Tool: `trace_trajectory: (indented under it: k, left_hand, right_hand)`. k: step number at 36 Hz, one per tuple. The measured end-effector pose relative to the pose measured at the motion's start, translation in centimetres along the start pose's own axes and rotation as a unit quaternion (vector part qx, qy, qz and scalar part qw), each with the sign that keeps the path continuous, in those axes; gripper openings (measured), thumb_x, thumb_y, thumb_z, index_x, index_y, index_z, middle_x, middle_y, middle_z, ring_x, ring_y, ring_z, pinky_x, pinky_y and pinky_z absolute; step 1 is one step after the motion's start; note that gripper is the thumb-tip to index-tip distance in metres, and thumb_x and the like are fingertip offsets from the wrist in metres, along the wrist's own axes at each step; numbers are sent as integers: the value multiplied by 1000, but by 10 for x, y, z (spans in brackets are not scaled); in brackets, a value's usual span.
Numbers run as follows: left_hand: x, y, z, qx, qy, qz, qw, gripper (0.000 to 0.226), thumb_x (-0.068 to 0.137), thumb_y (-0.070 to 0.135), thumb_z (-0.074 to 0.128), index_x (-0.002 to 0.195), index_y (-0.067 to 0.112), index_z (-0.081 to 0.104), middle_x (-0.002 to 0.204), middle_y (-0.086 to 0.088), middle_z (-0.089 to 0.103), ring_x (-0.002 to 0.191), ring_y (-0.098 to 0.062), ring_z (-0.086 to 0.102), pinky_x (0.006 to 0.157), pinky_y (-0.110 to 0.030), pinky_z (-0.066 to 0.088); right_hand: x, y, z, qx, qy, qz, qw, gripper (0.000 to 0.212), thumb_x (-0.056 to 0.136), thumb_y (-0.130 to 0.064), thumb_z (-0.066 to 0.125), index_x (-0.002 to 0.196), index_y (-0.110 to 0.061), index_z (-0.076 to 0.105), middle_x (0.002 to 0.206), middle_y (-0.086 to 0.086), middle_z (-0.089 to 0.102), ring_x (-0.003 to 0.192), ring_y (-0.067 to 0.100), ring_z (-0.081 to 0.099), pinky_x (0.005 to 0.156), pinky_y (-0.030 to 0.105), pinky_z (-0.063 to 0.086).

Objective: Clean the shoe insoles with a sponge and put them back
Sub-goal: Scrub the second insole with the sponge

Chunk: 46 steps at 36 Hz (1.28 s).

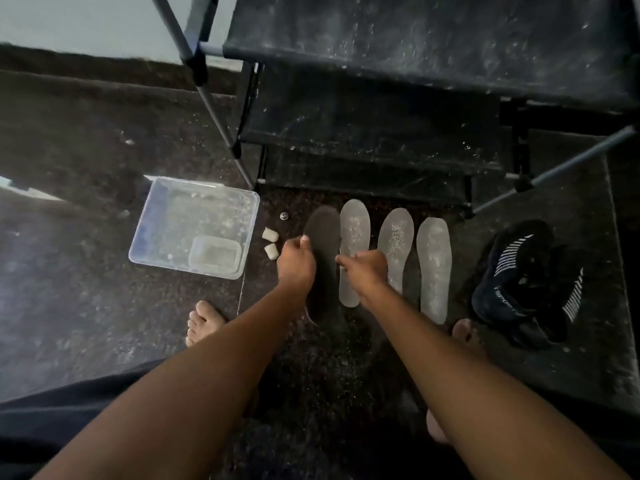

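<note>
Risk, as a judgement: the dark insole [323,244] could fold or slip on the carpet [86,140] if one edge lifts first. Left hand [294,263] pinches its left edge; right hand [363,268] pinches its right edge, fingers curled. Three pale insoles [433,268] lie just beside it; shoes [526,278] farther right.

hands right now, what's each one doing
left hand: pinching the left edge of the dark insole
right hand: fingers curled at that insole's right edge, grip unclear

Dark carpet [86,140] under a dusty black rack [398,81].
</note>
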State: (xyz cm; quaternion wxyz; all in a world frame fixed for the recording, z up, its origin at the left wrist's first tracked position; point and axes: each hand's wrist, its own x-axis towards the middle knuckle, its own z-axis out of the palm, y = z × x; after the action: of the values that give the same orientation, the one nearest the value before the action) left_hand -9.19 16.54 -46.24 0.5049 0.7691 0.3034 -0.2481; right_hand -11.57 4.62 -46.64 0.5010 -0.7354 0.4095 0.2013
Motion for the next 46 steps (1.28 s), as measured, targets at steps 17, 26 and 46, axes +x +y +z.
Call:
trace_trajectory:
  k: [17, 26, 46]
  left_hand:
    - [101, -30, 43, 105, -35, -40, 993, 56, 100, 35, 58, 146, 6, 48, 144, -18, 53, 128, -39, 56, 108, -52, 48]
    - [93, -36, 35, 185, -23, 3, 982, 66, 103, 26, 57, 156, -2, 29, 157, -24, 35, 145, -42, 36, 117, -46, 33]
    - [69, -12, 89, 93, -102, -14, 990, 36, 102, 9, 47, 133, 5, 64, 115, -14, 71, 89, -19, 66, 50, -17, 40]
  right_hand:
    - [101, 13, 56, -87, 25, 27, 996, 28, 91, -31, 71, 91, -4, 75, 90, 9, 73, 84, 28, 69, 62, 26, 38]
    - [110, 18, 68, -52, 26, 60, 996, 34, 80, -25, 82, 102, -2, 74, 100, 12, 76, 87, 25, 74, 60, 23, 47]
    - [142, 52, -14, -164, 59, -16, 985, 21, 95, -18, 62, 90, -1, 72, 88, 10, 73, 77, 23, 69, 62, 26, 47]
